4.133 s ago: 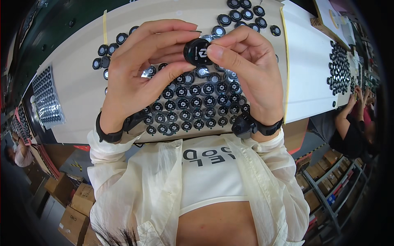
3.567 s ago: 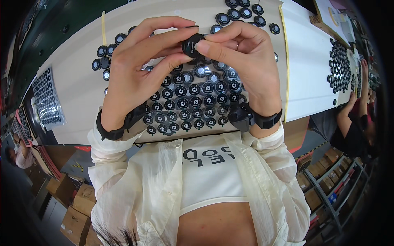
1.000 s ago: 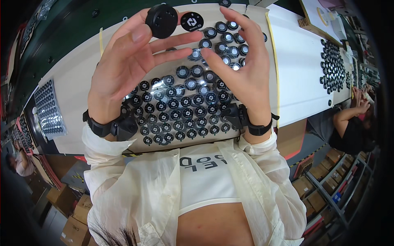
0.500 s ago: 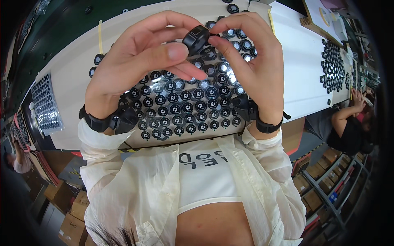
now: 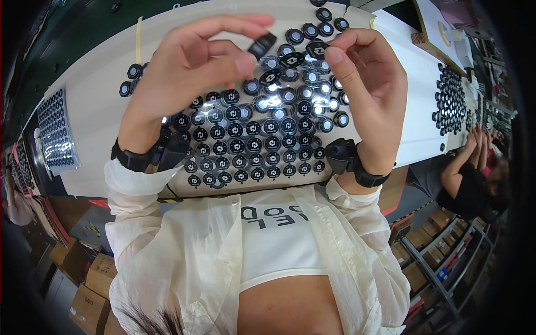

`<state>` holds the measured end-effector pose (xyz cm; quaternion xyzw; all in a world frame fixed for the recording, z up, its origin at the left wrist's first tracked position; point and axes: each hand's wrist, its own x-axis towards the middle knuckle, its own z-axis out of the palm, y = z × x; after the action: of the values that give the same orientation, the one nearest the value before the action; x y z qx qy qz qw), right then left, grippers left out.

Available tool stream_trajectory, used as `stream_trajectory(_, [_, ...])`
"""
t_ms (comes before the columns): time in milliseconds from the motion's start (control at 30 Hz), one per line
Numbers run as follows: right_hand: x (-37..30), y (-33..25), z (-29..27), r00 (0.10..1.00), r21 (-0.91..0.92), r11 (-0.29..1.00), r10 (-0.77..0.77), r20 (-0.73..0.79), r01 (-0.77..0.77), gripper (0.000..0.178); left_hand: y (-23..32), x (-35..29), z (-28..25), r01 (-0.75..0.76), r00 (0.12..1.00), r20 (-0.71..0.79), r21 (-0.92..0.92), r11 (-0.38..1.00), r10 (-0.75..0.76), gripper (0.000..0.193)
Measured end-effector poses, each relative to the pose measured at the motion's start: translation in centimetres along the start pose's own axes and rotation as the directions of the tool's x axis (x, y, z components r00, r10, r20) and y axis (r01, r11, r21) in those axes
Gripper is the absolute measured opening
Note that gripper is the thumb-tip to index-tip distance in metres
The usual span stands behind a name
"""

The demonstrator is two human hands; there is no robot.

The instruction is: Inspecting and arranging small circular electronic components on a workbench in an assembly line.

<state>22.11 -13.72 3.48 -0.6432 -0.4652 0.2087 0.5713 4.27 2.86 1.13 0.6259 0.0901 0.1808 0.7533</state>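
My left hand (image 5: 192, 70) pinches a black round knob (image 5: 262, 46) between thumb and fingers; the fingers are slightly blurred. My right hand (image 5: 371, 84) closes its thumb and forefinger on a round black label (image 5: 317, 50) with a white mark. Two tilted labels of the same kind, one of them a nearer label (image 5: 270, 76), lie in a slanting line with it. Whether they hang on a lifted edge of the clear sheet, I cannot tell. Below my hands lies the clear plastic sheet (image 5: 245, 153), bearing rows of such labels.
Black knobs with silvery centres (image 5: 294, 37) stand beyond and beside the sheet. Another label sheet (image 5: 58, 131) lies at the left, and many more knobs (image 5: 452, 100) are grouped at the right. Another person (image 5: 460, 173) works at the far right. Cardboard boxes (image 5: 89, 307) stand lower left.
My hands have moved apart. The right moved right and away from the knob and now pinches a round label; the left still holds the knob, tilted differently.
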Motion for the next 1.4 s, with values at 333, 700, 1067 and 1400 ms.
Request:
stream_trajectory(333, [0.0, -0.2, -0.2, 0.987, 0.138, 0.978, 0.144, 0.075, -0.154, 0.015, -0.1, 0.0, 1.6, -0.097, 0.99, 0.127, 0.237, 0.967, 0.069, 0.033])
stream_trajectory(700, [-0.5, 0.6, -0.2, 0.871, -0.052, 0.98, -0.195, -0.451, 0.193, 0.014, -0.1, -0.3, 1.0, 0.206, 0.975, 0.032, 0.236, 0.95, -0.22, 0.04])
stream_trajectory(1067, [-2.9, -0.6, 3.7, 0.94, 0.7, 0.651, 0.329, 0.087, -0.293, 0.028, -1.1, -1.7, 0.4, -0.027, 0.997, 0.063, -0.312, 0.95, 0.049, 0.046])
stream_trajectory(1400, [-2.9, 0.4, 4.1, 0.929, 0.677, 0.648, 0.336, 0.157, -0.349, 0.015, -0.9, -2.3, 0.9, -0.154, 0.981, -0.074, 0.277, 0.948, 0.181, 0.045])
